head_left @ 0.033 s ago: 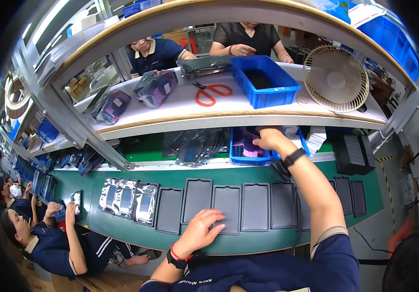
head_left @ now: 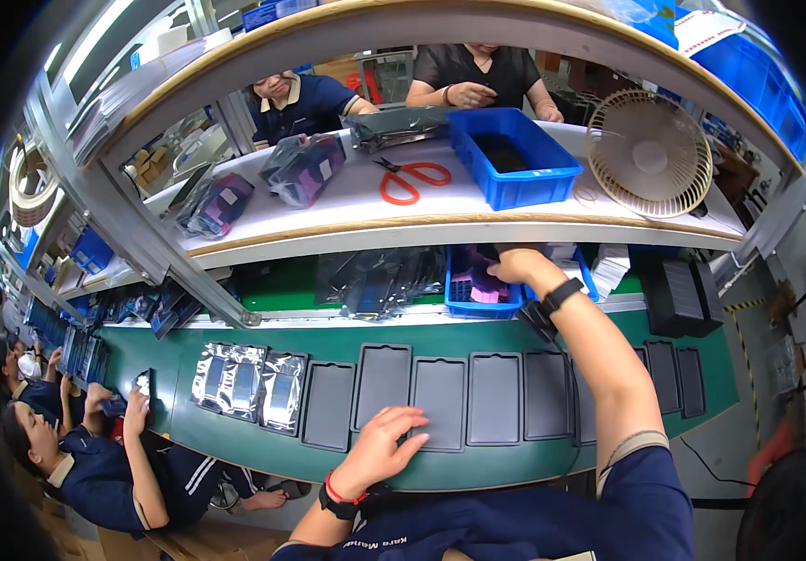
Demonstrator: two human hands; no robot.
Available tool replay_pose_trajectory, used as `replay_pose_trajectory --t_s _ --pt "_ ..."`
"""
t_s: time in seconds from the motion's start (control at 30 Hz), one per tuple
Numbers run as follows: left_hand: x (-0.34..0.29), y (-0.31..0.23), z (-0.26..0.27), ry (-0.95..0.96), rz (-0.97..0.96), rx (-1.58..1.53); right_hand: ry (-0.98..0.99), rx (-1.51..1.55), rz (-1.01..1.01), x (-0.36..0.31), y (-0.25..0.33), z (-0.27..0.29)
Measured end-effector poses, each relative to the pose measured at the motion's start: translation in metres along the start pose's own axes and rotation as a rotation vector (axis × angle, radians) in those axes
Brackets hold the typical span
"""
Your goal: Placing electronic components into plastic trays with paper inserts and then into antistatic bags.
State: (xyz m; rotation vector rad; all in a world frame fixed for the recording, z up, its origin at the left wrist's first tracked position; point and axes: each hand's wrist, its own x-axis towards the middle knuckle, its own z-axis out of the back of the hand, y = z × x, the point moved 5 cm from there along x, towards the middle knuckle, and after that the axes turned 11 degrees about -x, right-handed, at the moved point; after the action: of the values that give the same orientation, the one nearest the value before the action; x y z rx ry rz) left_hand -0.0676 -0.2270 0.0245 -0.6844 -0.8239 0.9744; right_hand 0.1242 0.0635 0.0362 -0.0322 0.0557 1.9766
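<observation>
- Head view: right hand (head_left: 512, 266) reaches into the lower blue bin (head_left: 482, 309), just above frame centre; fingers curl down at the purple pieces (head_left: 488, 290). Fingertips hidden; cannot tell whether clamped on one.
- Left hand (head_left: 379, 455), lower centre: fingers loosely extended, thumb apart, nothing visible in the grasp. Overlaps the near part of a grey tray (head_left: 439, 397); contact cannot be told.
- Green table (head_left: 234, 447): row of similar trays across the middle; silver bags (head_left: 228, 379) at the row's left end.
- White shelf (head_left: 347, 201), above: red-handled scissors (head_left: 406, 169), upper blue bin (head_left: 536, 190), round fan (head_left: 648, 154) at upper right.
- Room: two people behind the shelf; another seated person (head_left: 108, 486), lower left.
</observation>
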Motion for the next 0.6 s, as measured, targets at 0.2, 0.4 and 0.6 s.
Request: replay_pose_trajectory --t_s 0.2,0.4,0.6 --pt "-0.034 0.019 0.031 -0.151 0.094 -0.049 0.336 0.143 -0.058 0.035 -0.005 -0.033" --pt "-0.031 0.016 0.031 -0.169 0.069 -0.122 0.258 0.344 0.011 0.030 -0.027 -0.032" --pt "-0.028 0.044 0.011 -0.237 0.264 -0.577 -0.297 0.977 0.005 -0.032 -0.026 0.016"
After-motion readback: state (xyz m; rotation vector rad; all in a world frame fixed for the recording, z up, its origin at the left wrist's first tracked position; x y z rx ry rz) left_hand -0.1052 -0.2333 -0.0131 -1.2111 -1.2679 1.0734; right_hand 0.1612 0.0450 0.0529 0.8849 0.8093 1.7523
